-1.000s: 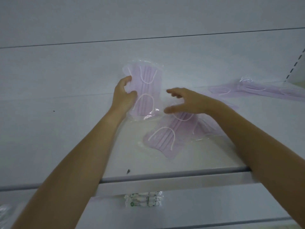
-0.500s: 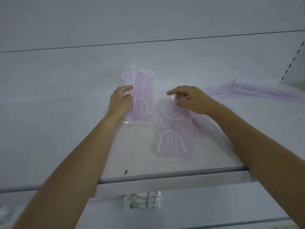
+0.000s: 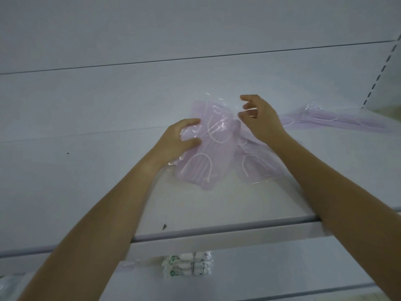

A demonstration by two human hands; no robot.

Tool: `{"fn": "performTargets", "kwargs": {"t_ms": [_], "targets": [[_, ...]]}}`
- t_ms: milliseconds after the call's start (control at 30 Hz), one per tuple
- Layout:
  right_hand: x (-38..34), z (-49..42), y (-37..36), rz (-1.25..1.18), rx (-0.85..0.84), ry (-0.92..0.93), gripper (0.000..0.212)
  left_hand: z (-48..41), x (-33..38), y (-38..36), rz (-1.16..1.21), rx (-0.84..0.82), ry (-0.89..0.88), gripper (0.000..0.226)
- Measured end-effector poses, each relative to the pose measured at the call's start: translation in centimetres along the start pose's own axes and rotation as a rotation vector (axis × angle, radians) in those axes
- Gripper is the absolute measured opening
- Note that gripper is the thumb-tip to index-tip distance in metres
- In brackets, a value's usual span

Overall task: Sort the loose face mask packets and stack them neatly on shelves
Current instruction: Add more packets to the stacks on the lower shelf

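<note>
Now the left hand (image 3: 178,139) pinches the mask packet (image 3: 206,161), long axis one-to-seven o'clock; the right hand (image 3: 261,119) hovers at its two o'clock, fingers half-curled, hold unclear.

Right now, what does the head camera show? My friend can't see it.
The left hand grips purple mask packets on a white shelf, while the right hand curls above them. Farther right lie other packets.

Glossy clear-plastic mask packets (image 3: 208,148)
</note>
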State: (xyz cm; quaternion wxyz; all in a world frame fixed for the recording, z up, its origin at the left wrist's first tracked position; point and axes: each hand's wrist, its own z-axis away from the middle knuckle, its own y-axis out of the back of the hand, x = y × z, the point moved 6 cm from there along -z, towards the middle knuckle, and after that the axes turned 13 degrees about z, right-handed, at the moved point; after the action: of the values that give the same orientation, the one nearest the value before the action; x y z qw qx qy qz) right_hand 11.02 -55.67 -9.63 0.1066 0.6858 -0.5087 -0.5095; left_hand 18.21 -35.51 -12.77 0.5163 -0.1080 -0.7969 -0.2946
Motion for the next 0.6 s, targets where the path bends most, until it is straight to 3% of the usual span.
{"fn": "performTargets", "kwargs": {"t_ms": [67,133,200,400,600], "targets": [[2.5,-0.4,-0.2,0.355,-0.129,-0.136,0.049,-0.2,-0.1,1.3,0.0,0.131,-0.04,0.052],[5.1,0.3,-0.4,0.635,-0.363,-0.328,0.057,-0.3,-0.4,2.6,-0.014,0.258,-0.056,0.048],[6.1,1.0,-0.2,0.696,-0.462,-0.396,0.058,-0.4,-1.1,3.4,-0.028,0.347,-0.026,0.042],[5.3,0.5,0.2,0.343,-0.356,-0.352,0.06,-0.4,-1.9,3.9,0.016,0.446,0.026,0.037],[2.1,-0.2,0.9,-0.216,-0.106,-0.241,0.058,-0.1,-0.8,2.8,0.156,0.417,0.011,0.031]]}}
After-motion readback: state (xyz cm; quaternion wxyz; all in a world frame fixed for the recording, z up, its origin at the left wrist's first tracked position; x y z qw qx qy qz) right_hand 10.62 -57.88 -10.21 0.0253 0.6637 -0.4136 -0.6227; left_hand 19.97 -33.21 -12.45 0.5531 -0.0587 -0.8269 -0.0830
